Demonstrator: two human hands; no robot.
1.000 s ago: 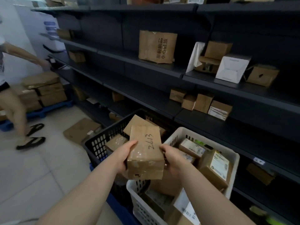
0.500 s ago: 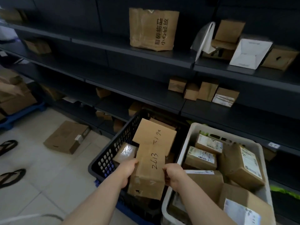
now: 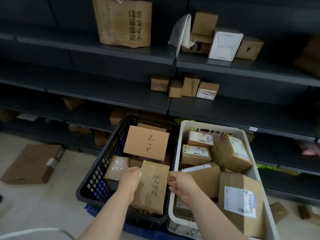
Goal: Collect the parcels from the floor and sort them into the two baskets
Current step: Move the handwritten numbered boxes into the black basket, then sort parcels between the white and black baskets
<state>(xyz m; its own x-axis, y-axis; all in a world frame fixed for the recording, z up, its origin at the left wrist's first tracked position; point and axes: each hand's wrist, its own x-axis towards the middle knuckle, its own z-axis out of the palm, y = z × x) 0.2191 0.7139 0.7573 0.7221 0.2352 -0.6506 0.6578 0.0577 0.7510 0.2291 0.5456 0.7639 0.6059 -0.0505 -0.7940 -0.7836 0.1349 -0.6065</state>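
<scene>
Brown cardboard fills most of the view. The parcel (image 3: pixel 154 187), marked 2613 in black pen, lies lengthwise in the near right corner of the black basket (image 3: pixel 97 179), low among the other boxes, its right edge close to the basket wall. The left hand (image 3: pixel 129 181) grips it at the far left corner, fingers curled over the edge. The right hand (image 3: pixel 181 186) reaches across the rim of the white basket (image 3: pixel 175 153), fingers loosely bent, their tips at the parcel's right edge. Whether they pinch it or only touch it cannot be told.

Beyond the parcel, a plain box (image 3: pixel 146 144) with handwriting sits tilted on top of other boxes in the black basket. A taped box (image 3: pixel 116 168) lies just left of the left hand.

The white basket stands just beside the black one, on its right, and holds labelled boxes heaped at angles. The largest, a big box (image 3: pixel 240 201) with a pale label, leans in its near right corner.

Both baskets stand in front of dark shelves (image 3: pixel 121 56). On these are a paper bag (image 3: pixel 123 21) printed with Chinese characters, a white box (image 3: pixel 225 44) and a row of small boxes (image 3: pixel 183 85). A carton (image 3: pixel 32 164) lies flat on the pale floor (image 3: pixel 34 205), well apart from the black basket on its left. A small packet (image 3: pixel 278 212) lies on the floor right of the white basket.
</scene>
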